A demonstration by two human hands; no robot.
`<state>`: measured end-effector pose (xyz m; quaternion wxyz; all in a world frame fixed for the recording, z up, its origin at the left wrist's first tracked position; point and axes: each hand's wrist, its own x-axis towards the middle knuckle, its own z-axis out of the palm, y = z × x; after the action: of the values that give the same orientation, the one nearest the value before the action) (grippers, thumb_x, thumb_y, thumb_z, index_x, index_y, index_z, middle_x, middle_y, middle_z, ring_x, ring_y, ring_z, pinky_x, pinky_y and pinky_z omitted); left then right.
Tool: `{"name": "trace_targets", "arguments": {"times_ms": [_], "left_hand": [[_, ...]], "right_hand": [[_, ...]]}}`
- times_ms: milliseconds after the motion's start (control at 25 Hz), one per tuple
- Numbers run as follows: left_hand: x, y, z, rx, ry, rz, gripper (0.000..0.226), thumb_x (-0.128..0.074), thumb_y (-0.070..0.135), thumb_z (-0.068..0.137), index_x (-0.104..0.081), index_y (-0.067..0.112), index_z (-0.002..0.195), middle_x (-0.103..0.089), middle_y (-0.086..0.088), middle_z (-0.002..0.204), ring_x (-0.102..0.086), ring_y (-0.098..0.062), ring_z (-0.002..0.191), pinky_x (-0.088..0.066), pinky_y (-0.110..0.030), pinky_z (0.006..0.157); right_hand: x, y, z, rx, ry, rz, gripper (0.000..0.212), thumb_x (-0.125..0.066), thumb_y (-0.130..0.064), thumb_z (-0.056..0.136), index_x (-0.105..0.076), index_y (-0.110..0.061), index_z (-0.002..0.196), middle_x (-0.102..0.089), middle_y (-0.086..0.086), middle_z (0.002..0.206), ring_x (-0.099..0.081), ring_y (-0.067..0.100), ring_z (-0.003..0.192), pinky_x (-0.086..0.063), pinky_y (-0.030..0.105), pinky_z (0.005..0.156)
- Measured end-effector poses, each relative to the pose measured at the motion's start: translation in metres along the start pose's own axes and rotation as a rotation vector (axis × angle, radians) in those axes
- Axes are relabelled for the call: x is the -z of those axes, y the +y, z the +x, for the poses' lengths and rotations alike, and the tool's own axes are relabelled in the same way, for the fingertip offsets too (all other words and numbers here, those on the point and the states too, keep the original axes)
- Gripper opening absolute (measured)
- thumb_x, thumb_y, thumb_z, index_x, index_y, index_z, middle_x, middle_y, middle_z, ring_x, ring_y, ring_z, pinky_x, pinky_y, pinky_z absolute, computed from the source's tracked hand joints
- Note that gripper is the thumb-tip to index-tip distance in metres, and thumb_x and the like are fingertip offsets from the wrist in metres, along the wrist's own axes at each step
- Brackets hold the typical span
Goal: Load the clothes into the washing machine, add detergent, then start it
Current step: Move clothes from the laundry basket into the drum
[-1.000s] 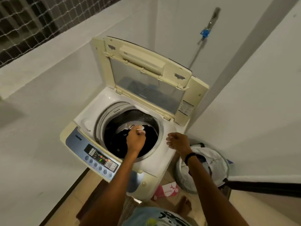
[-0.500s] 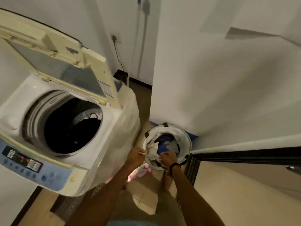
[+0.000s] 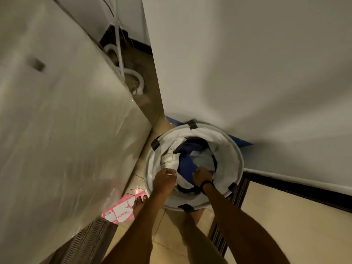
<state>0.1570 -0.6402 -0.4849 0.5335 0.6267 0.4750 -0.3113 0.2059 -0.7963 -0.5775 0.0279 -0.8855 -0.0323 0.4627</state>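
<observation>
A round white laundry basket (image 3: 233, 149) stands on the floor beside the washing machine's plastic-wrapped side (image 3: 66, 121). Inside lie a blue garment (image 3: 187, 160), a pale cloth (image 3: 202, 159) and a white garment (image 3: 170, 160). My left hand (image 3: 164, 181) is down at the basket's near-left rim, fingers curled on the white garment. My right hand (image 3: 202, 175), with a black wristband, grips the blue and pale clothes in the middle. The machine's drum and lid are out of view.
A pink box (image 3: 122, 208) lies on the tiled floor by my bare foot (image 3: 139, 201). White hoses (image 3: 133, 77) coil behind the machine. A white wall (image 3: 247, 63) stands close behind the basket, with a dark door track (image 3: 304, 191) at right.
My view has swung from the open drum down to the basket. Both hands left the machine and dropped into the basket, taking hold of the clothes.
</observation>
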Motion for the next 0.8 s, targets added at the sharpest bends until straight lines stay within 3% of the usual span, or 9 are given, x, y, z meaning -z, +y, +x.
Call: {"name": "trace_targets", "arguments": {"times_ms": [80,120,200,320,400,480,640,720,800], "left_hand": [[-0.003,-0.018,0.034,-0.009,0.044,-0.076,0.016,-0.062,0.007,0.090,-0.070,0.013,0.102,-0.071,-0.005,0.091,-0.070,-0.022,0.076,-0.060,-0.034,0.077],[-0.002,-0.025,0.044,-0.024,0.063,-0.096,0.016,-0.061,0.004,0.090,-0.069,0.014,0.099,-0.071,-0.004,0.089,-0.068,-0.019,0.071,-0.058,-0.029,0.068],[0.005,-0.037,0.043,-0.023,0.062,-0.115,0.017,-0.059,0.002,0.089,-0.067,0.015,0.096,-0.070,-0.005,0.086,-0.065,-0.017,0.067,-0.051,-0.023,0.059],[0.022,-0.053,0.011,0.013,0.040,-0.060,0.016,-0.063,0.017,0.081,-0.068,0.027,0.093,-0.073,-0.006,0.096,-0.071,-0.024,0.084,-0.059,-0.040,0.078],[0.032,-0.056,-0.020,0.034,0.038,-0.064,0.022,-0.063,0.026,0.068,-0.069,0.026,0.090,-0.075,-0.010,0.101,-0.072,-0.033,0.093,-0.057,-0.053,0.088],[0.041,-0.035,-0.073,0.004,0.037,-0.029,0.025,-0.063,0.022,0.068,-0.066,0.023,0.092,-0.071,-0.016,0.113,-0.069,-0.038,0.100,-0.055,-0.057,0.092],[0.062,0.023,-0.187,-0.258,-0.096,0.150,0.061,-0.075,0.016,0.083,-0.046,0.013,0.137,-0.056,-0.008,0.131,-0.058,-0.029,0.120,-0.050,-0.047,0.102],[0.077,0.051,-0.236,-0.399,-0.091,0.192,0.066,-0.080,0.026,0.080,-0.048,0.014,0.136,-0.059,-0.008,0.132,-0.058,-0.028,0.121,-0.049,-0.042,0.103],[0.095,0.077,-0.275,-0.533,-0.069,0.194,0.052,-0.071,0.027,0.090,-0.052,0.012,0.136,-0.060,-0.009,0.134,-0.055,-0.028,0.126,-0.042,-0.030,0.105]], "right_hand": [[-0.032,-0.005,0.042,0.043,0.058,-0.071,0.044,-0.041,-0.035,0.102,-0.042,-0.006,0.135,-0.048,0.015,0.140,-0.049,0.033,0.125,-0.042,0.039,0.102],[-0.043,-0.007,0.054,0.004,0.049,-0.104,0.050,-0.041,-0.040,0.101,-0.040,-0.006,0.138,-0.049,0.014,0.140,-0.048,0.034,0.126,-0.042,0.041,0.103],[-0.054,-0.016,0.057,-0.099,0.118,-0.016,0.042,-0.042,-0.042,0.101,-0.051,-0.009,0.127,-0.058,0.012,0.129,-0.052,0.030,0.121,-0.044,0.039,0.098],[-0.038,-0.034,-0.004,-0.147,0.320,0.239,0.027,-0.050,-0.030,0.100,-0.063,-0.007,0.104,-0.067,0.013,0.109,-0.061,0.030,0.107,-0.046,0.039,0.092],[-0.009,-0.041,-0.072,-0.172,0.433,0.515,0.018,-0.058,-0.018,0.094,-0.065,-0.001,0.089,-0.067,0.016,0.094,-0.062,0.032,0.093,-0.047,0.040,0.079],[0.031,-0.048,-0.151,-0.128,0.559,0.762,0.012,-0.058,-0.010,0.092,-0.062,0.000,0.089,-0.061,0.012,0.093,-0.056,0.025,0.087,-0.047,0.040,0.076],[0.130,-0.062,-0.296,0.058,0.732,0.954,0.012,-0.051,-0.022,0.098,-0.053,-0.011,0.092,-0.052,0.000,0.085,-0.051,0.012,0.077,-0.045,0.031,0.073],[0.178,-0.077,-0.361,0.169,0.770,1.027,0.017,-0.049,-0.029,0.099,-0.051,-0.013,0.092,-0.050,-0.008,0.078,-0.050,-0.001,0.070,-0.043,0.019,0.069],[0.214,-0.087,-0.412,0.276,0.878,1.079,0.015,-0.051,-0.025,0.100,-0.047,-0.018,0.086,-0.052,-0.006,0.076,-0.050,0.000,0.069,-0.043,0.019,0.069]]}}
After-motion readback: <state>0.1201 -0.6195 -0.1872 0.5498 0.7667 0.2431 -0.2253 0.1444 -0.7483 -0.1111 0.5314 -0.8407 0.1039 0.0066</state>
